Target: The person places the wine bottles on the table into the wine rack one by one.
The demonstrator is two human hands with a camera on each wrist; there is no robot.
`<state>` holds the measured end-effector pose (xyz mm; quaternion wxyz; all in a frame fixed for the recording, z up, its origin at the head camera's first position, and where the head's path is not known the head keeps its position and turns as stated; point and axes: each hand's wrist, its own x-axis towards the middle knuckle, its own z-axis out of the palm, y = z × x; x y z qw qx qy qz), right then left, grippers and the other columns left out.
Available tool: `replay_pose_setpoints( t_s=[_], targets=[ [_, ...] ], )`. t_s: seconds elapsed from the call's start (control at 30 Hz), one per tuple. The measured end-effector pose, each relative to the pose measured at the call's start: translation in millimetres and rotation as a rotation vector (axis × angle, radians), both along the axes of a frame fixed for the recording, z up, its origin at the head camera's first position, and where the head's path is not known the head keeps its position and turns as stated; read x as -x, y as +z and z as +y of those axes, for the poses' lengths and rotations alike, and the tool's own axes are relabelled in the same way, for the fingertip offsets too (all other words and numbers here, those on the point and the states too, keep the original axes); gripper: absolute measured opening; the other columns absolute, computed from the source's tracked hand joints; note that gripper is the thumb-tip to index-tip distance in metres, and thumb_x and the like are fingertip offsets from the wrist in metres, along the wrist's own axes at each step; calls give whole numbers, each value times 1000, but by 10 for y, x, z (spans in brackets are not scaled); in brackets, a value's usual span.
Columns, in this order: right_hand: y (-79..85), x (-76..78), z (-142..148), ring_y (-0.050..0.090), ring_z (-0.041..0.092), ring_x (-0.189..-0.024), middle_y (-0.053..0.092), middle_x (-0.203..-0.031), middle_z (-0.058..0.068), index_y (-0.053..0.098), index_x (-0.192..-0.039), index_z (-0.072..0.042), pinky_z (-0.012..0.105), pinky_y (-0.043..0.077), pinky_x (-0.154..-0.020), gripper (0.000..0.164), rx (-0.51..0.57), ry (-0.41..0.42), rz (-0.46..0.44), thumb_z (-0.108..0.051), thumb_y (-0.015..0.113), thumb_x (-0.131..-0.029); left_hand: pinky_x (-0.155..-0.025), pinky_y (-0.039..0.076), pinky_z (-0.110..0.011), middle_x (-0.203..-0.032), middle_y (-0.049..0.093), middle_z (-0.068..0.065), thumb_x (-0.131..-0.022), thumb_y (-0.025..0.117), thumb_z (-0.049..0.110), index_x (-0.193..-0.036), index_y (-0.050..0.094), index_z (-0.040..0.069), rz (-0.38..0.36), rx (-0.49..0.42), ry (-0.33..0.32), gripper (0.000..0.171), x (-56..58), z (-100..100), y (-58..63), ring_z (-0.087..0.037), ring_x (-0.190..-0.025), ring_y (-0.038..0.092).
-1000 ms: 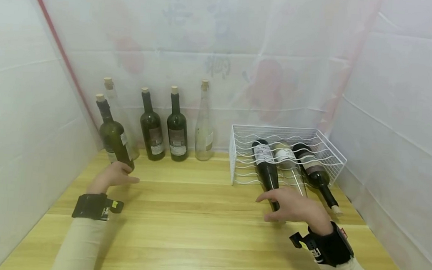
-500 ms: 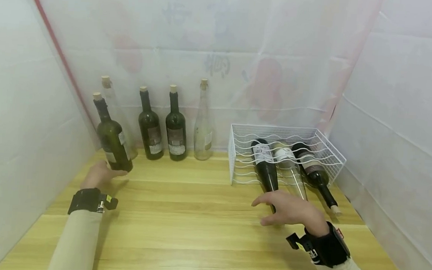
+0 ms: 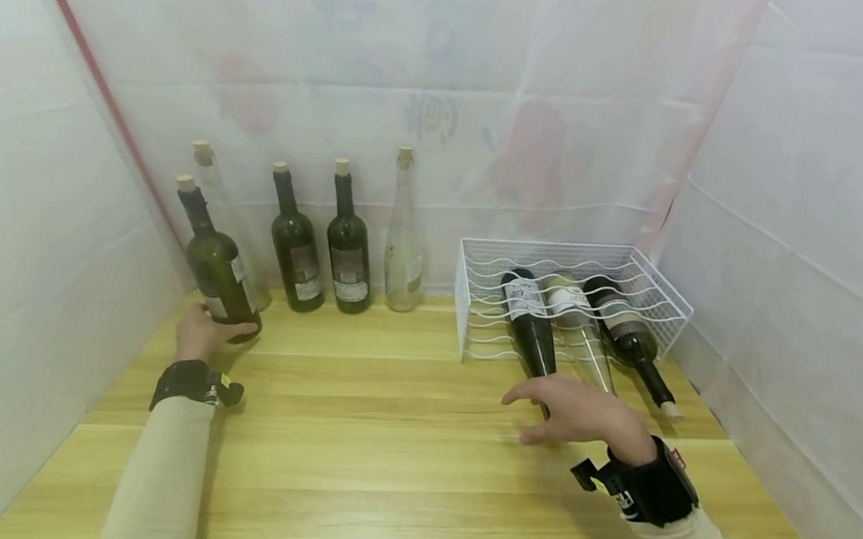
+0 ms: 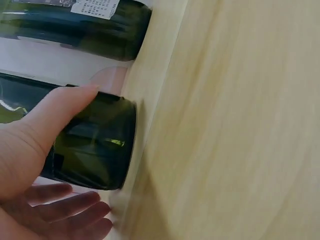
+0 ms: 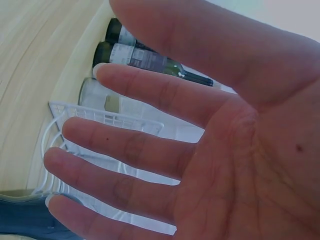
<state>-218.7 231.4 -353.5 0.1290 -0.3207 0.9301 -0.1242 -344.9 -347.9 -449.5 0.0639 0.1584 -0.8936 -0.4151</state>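
Note:
In the head view my left hand [image 3: 200,333] is at the base of a dark green wine bottle [image 3: 221,271] that stands corked at the far left. The left wrist view shows my thumb [image 4: 65,107] lying across the lower part of this green bottle [image 4: 95,140], with the fingers [image 4: 75,210] spread loosely along its other side. My right hand [image 3: 575,409] hovers with fingers spread over the neck of a dark bottle [image 3: 532,331] lying in a white wire rack [image 3: 461,305]. Its palm holds nothing in the right wrist view.
A clear bottle [image 3: 213,175] stands behind the left green one. Two more green bottles [image 3: 297,260] and another clear bottle [image 3: 404,259] line the back wall. In the rack lie a clear bottle [image 3: 571,308] and a dark corked bottle [image 3: 633,338]. White sheets enclose the wooden table [image 3: 359,448].
My left hand has moved from in front of the left green bottle to its lower left side, thumb now across the base. The right hand has barely moved.

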Motion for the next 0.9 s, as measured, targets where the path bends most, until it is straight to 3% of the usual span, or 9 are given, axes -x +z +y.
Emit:
replay_pose_setpoints(
  t_s=[0.13, 0.23, 0.4, 0.73, 0.9],
  targets=[
    [13, -16, 18, 64, 37, -125, 68, -136, 10, 66, -134, -12, 53, 54, -102, 51, 2, -15, -6, -33, 80, -90, -116, 40, -65, -153, 42, -37, -78, 89, 44, -154, 27, -10, 84, -40, 42, 112, 77, 70, -47, -54, -138, 45],
    [21, -24, 26, 64, 37, -124, 68, -136, 10, 66, -134, -12, 54, 54, -102, 51, 3, -23, -6, -32, 80, -89, -120, 36, -64, -158, 37, -35, -79, 88, 44, -157, 23, -8, 125, -62, 78, 114, 117, 127, -60, -54, -144, 39],
    [25, -12, 16, 64, 36, -124, 68, -135, 10, 66, -134, -11, 53, 54, -102, 52, 0, -18, -5, -31, 80, -89, -124, 32, -62, -161, 34, -32, -81, 87, 38, -158, 24, -7, 138, -95, 109, 109, 113, 181, -48, -52, -148, 35],
    [23, -16, 37, 66, 35, -120, 69, -134, 10, 65, -135, -11, 51, 55, -99, 53, -9, -8, -7, -34, 80, -89, -110, 44, -62, -140, 54, -36, -77, 88, 43, -141, 45, -14, 137, 61, 107, 96, 65, 179, -62, -51, -127, 52],
    [22, -5, 47, 66, 26, -108, 70, -132, 8, 66, -134, -11, 46, 56, -94, 52, -5, 2, -5, -33, 80, -89, -103, 50, -61, -131, 60, -33, -75, 88, 44, -135, 52, -11, 164, 90, 71, 89, 14, 199, -49, -48, -117, 58]
  ],
)
